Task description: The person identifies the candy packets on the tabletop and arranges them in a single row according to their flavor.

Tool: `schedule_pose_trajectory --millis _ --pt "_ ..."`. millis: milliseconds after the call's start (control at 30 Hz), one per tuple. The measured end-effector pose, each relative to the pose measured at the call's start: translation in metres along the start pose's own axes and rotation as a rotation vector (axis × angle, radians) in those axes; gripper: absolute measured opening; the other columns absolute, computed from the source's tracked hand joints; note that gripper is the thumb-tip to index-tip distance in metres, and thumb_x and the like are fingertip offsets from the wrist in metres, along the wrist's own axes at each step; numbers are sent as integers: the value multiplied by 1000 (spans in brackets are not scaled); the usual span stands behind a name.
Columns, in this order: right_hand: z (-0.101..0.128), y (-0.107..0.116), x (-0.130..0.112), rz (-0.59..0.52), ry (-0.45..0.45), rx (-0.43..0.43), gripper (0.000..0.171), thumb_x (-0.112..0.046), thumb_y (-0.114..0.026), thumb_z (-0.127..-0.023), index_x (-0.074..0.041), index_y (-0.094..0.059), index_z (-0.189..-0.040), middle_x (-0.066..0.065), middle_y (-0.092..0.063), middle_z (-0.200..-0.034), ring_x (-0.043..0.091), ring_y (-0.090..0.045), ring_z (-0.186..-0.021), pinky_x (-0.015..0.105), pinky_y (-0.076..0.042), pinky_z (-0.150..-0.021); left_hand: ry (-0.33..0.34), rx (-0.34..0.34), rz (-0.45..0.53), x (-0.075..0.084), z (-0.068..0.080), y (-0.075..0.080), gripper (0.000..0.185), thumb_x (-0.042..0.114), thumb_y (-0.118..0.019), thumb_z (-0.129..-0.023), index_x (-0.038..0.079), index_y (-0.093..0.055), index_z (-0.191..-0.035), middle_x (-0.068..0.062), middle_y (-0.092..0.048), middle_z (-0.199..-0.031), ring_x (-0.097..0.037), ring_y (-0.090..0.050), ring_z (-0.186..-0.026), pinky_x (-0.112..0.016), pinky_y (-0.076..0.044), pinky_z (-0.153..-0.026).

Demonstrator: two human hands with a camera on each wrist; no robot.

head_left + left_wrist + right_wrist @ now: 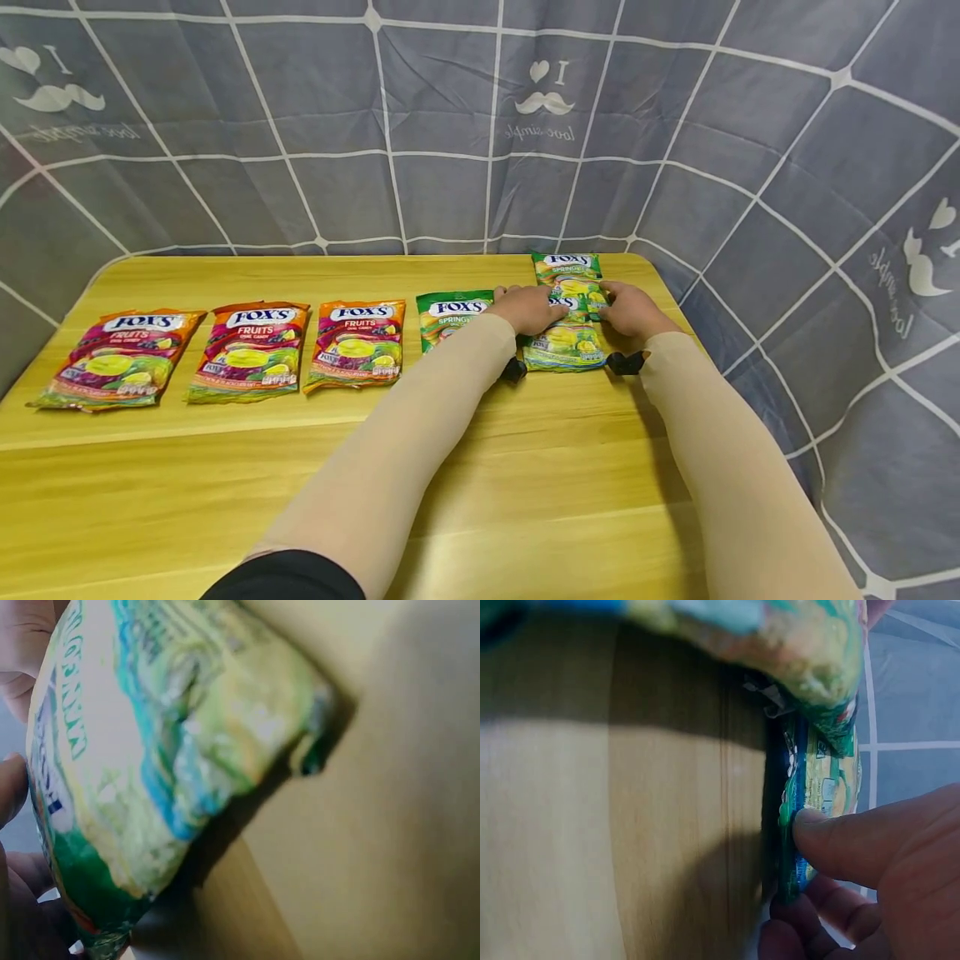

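Observation:
Two green Fox's candy bags overlap at the table's right. My left hand (528,310) grips the nearer candy bag (564,348), its thumb over the printed front. In the left wrist view this candy bag (97,772) stands tilted, with fingertips (10,784) along its edge. At the far side my right hand (636,312) pinches the edge of the back candy bag (567,267) between thumb and fingers. The right wrist view shows that pinched bag (821,787) beneath the nearer one. Just left of my left hand lies another green candy bag (442,317), partly hidden by the forearm.
Three orange-and-purple Fox's fruit candy bags lie in a row on the left: one far left (120,358), one in the middle (250,354), one to the right (356,346). The wooden table (187,500) ends at a grey checked curtain (442,108) behind and right.

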State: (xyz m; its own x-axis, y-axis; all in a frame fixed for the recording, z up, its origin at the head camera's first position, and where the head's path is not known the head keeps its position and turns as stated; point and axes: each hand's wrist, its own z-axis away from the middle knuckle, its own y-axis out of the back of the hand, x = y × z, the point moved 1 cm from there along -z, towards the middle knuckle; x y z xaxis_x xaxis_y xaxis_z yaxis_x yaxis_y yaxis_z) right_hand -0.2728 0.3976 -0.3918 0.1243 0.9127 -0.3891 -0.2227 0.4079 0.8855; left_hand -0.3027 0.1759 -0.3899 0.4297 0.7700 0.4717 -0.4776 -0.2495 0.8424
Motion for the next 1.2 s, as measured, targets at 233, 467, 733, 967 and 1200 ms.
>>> schedule_pose_trajectory --millis 233,467,733,967,1200 --pt "-3 -1 1 -52 -10 10 70 -13 -63 -103 1 -31 -163 36 -49 -151 50 -46 -144 59 -33 -125 -6 19 101 -2 -7 -2 68 62 -36 -110 23 -38 -165 -5 -72 -134 -30 -61 -132 -60 -28 -121" --pt "-7 -3 1 -95 15 88 71 -9 -61 -101 0 -29 -165 35 -48 -153 49 -45 -144 60 -33 -124 -24 40 206 -6 -11 -4 70 63 -37 -109 23 -36 -166 1 -47 -166 -26 -57 -140 -63 -19 -127" --pt "-7 -2 -2 -206 13 233 70 -4 -55 -103 -7 -26 -167 29 -48 -157 46 -43 -147 60 -33 -124 -66 121 234 -3 -12 0 70 60 -40 -109 23 -31 -168 2 -32 -174 -26 -40 -155 -59 -17 -128" --pt "-6 2 -6 -245 14 338 69 -7 -55 -107 -14 -26 -168 24 -47 -159 43 -44 -148 59 -35 -124 -106 152 247 1 -11 4 70 57 -41 -111 24 -22 -170 2 -14 -179 -27 -27 -162 -58 -15 -129" --pt "-1 11 -10 -207 67 474 65 -3 -61 -104 -8 -36 -164 29 -57 -139 44 -57 -122 58 -46 -104 -146 217 313 7 -10 8 72 51 -48 -110 23 -19 -171 3 -10 -179 -26 -30 -161 -61 -14 -129"
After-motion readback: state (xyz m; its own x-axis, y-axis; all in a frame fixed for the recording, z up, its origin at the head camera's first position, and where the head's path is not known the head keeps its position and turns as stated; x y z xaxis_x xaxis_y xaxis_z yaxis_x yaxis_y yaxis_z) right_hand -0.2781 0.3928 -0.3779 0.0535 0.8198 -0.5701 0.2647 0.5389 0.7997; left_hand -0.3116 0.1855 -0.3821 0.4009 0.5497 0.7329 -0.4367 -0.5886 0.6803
